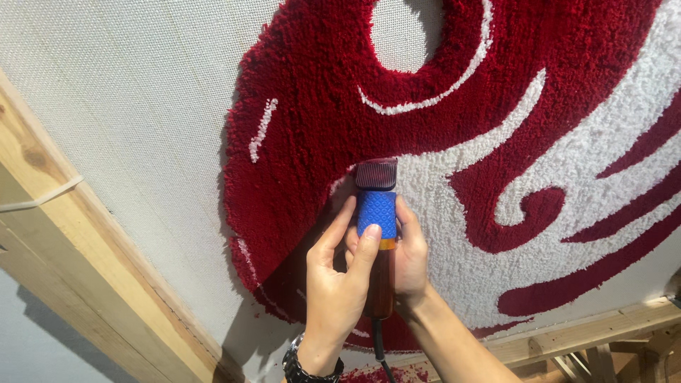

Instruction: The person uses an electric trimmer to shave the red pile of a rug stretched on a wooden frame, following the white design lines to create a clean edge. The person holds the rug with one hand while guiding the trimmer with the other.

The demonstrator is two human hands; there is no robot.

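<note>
Left hand [339,284], right hand [410,255] grasp clipper [376,227] | blue-sleeved, amber-bodied | blade on red-white rug [440,106]

blue-headed clipper [376,213] with brown body, blade up, pressed against the red and white tufted rug [496,142].

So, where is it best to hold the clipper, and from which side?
Probably on the blue textured sleeve of the clipper, coming from below, at the cord end. The blade points up into the red and white rug, so both hands, left hand and right hand, wrap the body behind it.
</note>
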